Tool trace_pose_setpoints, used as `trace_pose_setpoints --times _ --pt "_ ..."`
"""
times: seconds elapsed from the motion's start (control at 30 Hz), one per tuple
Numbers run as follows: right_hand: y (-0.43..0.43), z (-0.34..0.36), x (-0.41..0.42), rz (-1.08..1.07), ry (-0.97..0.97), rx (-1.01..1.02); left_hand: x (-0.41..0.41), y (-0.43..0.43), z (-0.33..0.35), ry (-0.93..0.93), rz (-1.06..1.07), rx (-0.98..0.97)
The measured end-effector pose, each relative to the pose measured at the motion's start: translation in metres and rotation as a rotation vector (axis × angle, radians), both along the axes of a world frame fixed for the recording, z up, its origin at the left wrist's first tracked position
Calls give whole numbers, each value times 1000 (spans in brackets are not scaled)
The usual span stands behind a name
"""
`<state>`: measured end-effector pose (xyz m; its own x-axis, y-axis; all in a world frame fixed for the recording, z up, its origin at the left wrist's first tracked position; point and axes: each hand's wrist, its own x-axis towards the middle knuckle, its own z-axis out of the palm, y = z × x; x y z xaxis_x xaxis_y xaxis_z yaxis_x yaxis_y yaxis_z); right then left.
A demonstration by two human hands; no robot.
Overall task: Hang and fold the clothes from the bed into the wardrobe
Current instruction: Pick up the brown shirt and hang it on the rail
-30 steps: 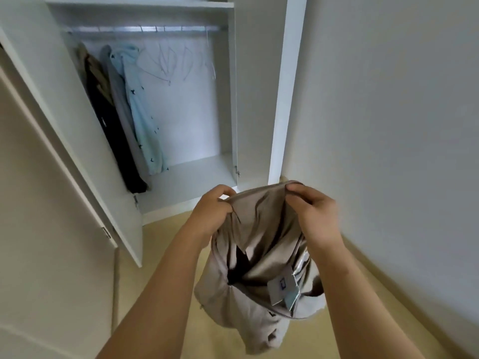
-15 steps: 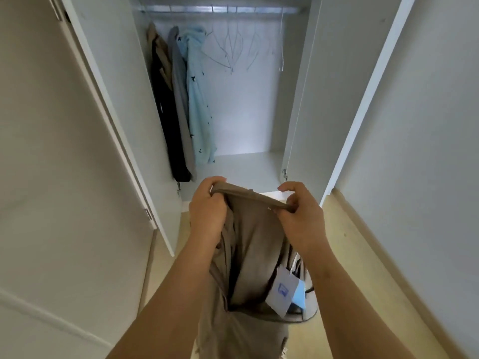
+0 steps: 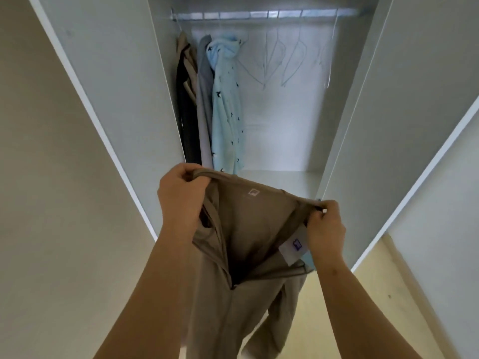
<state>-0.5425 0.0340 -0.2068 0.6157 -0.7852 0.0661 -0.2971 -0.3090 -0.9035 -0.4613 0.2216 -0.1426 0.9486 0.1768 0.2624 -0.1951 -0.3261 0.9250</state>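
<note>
A beige jacket (image 3: 248, 229) with a half-open zip and a white paper tag (image 3: 294, 248) hangs in front of me. My left hand (image 3: 181, 200) grips the left end of its collar. My right hand (image 3: 325, 229) pinches the right end, so the collar is stretched flat between them. Straight ahead stands the open white wardrobe (image 3: 282, 130). On its metal rail (image 3: 259, 15) hang a dark garment (image 3: 185, 115), a grey one (image 3: 203, 104) and a light blue patterned shirt (image 3: 226, 107) at the left. Several empty wire hangers (image 3: 290, 60) hang to the right of them.
The wardrobe's two doors stand open, the left door (image 3: 108, 86) and the right door (image 3: 404, 112) flanking me. A white shelf floor (image 3: 280, 177) lies at the wardrobe's bottom. Pale wooden flooring (image 3: 375, 307) runs along the white wall (image 3: 451, 229) at the right.
The wardrobe has come closer and now faces me squarely. My hands have moved apart, pulling the bunched jacket collar out straight and lifting the jacket a little.
</note>
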Motion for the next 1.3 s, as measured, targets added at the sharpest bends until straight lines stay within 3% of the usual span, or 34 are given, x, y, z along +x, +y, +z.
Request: trace_pose_setpoints --times 0.13,0.3,0.47,0.63,0.9,1.17,1.3 --pt "-11 3 46 110 -6 57 33 -2 -16 39 135 161" --pt "-22 8 102 223 -24 16 81 -9 -36 166 259 221" --pt "-36 18 169 222 -144 -85 150 -24 -40 217 268 -42" --pt "-48 27 256 221 -195 -68 247 -53 -27 314 141 -384" --pt "-61 47 393 180 -228 28 384 -88 13 153 15 -489" --pt "-70 45 472 362 -48 1 453 -101 23 189 1 -605" --pt "-74 52 518 475 -95 -28 480 -104 30 173 -13 -739"
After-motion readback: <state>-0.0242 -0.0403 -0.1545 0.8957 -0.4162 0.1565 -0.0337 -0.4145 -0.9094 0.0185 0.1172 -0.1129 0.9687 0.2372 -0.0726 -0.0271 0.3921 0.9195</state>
